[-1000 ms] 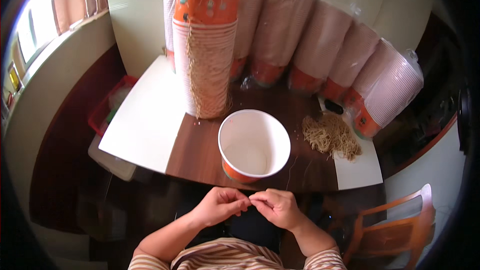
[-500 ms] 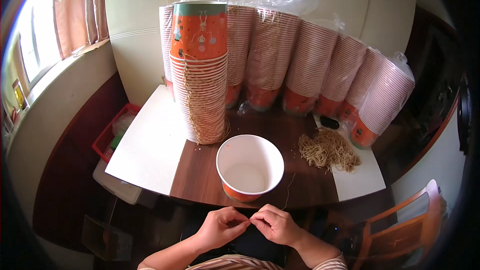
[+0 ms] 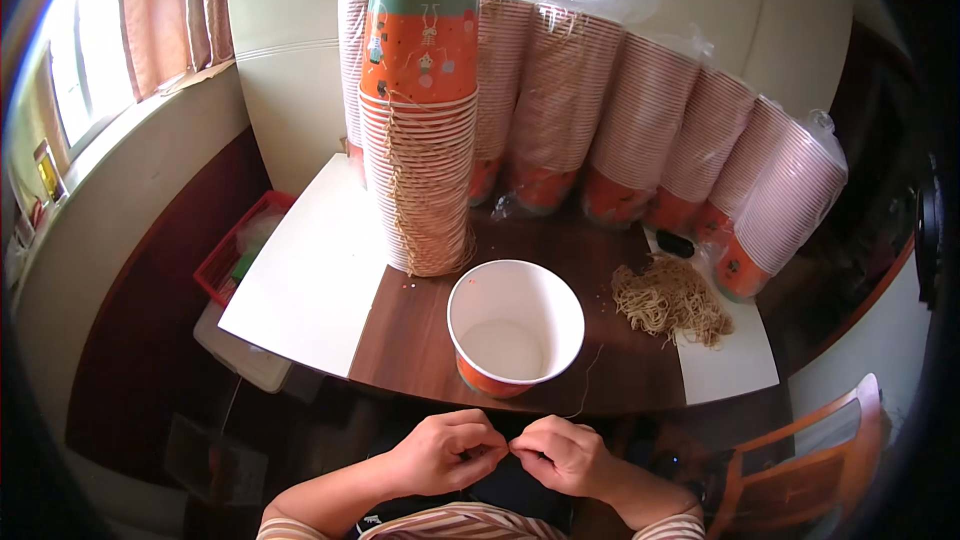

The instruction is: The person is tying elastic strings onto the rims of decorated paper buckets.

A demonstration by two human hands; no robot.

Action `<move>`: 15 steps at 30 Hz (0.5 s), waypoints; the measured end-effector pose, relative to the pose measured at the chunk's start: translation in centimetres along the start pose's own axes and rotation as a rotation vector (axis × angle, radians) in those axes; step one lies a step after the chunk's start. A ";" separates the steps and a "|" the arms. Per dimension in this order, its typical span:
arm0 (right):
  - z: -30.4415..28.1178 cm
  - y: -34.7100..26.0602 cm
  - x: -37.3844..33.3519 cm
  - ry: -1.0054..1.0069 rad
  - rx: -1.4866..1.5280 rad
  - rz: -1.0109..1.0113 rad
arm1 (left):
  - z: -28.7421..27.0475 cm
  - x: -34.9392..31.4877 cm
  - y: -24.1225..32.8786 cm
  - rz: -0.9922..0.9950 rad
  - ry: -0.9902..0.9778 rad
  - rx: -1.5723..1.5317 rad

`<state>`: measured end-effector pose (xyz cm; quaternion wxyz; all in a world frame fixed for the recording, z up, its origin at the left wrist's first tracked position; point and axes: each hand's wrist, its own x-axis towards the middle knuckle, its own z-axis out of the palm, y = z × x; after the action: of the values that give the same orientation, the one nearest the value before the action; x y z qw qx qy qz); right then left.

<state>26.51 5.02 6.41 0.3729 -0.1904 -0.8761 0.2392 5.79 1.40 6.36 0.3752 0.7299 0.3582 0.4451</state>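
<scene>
Both hands, left hand [image 3: 445, 452] and right hand [image 3: 562, 452], pinch a thin string [image 3: 585, 385] between fingertips, apparently knotting it; the open paper cup [image 3: 515, 325] stands just beyond the grip.

open bucket [image 3: 515, 328] ahead, cup stack [image 3: 420, 140] behind

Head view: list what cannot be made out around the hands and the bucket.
- Head view: whatever the left hand and right hand pinch is hidden by the fingers.
- String beside the paper bucket: too thin to follow to the hands.
- Forearms: cut off by the lower edge.
</scene>
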 end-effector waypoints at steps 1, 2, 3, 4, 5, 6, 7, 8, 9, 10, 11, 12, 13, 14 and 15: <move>-0.2 0.0 0.1 -0.001 0.003 0.002 | -0.2 0.1 0.1 -0.003 0.000 -0.001; -0.3 0.1 0.3 -0.025 -0.029 -0.037 | -0.3 0.3 0.3 0.029 -0.002 0.011; -0.5 0.1 0.4 -0.050 -0.060 -0.075 | -0.5 0.4 0.3 0.060 -0.005 0.022; -0.6 0.1 0.7 -0.049 -0.059 -0.073 | -0.7 0.6 0.4 0.059 -0.006 0.021; -0.7 0.1 0.9 -0.059 -0.099 -0.102 | -0.9 0.7 0.5 0.097 -0.011 0.062; -0.9 0.0 1.2 -0.070 -0.138 -0.131 | -1.2 0.9 0.5 0.136 -0.016 0.104; -1.1 0.1 1.7 -0.071 -0.135 -0.130 | -1.4 1.2 0.6 0.132 -0.015 0.103; -1.5 0.1 2.3 -0.086 -0.154 -0.150 | -1.6 1.6 0.8 0.212 0.008 0.170; -1.8 0.1 3.0 -0.101 -0.172 -0.169 | -1.9 2.1 0.9 0.292 0.031 0.238; -2.2 0.1 4.0 -0.102 -0.168 -0.174 | -2.4 2.5 1.2 0.324 0.037 0.288; -2.6 0.6 4.8 -0.115 -0.138 -0.164 | -2.9 3.1 1.4 0.335 0.052 0.309; -2.9 1.1 5.7 -0.128 -0.108 -0.154 | -3.4 3.7 1.6 0.345 0.068 0.331; -3.1 1.3 6.9 -0.124 -0.076 -0.099 | -4.0 4.2 0.9 0.331 0.087 0.316; -3.5 1.9 8.0 -0.115 -0.058 -0.036 | -4.7 4.7 1.1 0.181 0.073 0.225; -3.8 2.7 9.1 -0.105 -0.039 0.027 | -5.6 5.8 0.1 0.239 0.142 0.257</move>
<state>23.85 12.97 12.33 0.3193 -0.1964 -0.8964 0.2365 2.69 7.62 10.44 0.1971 0.7760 0.3485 0.4873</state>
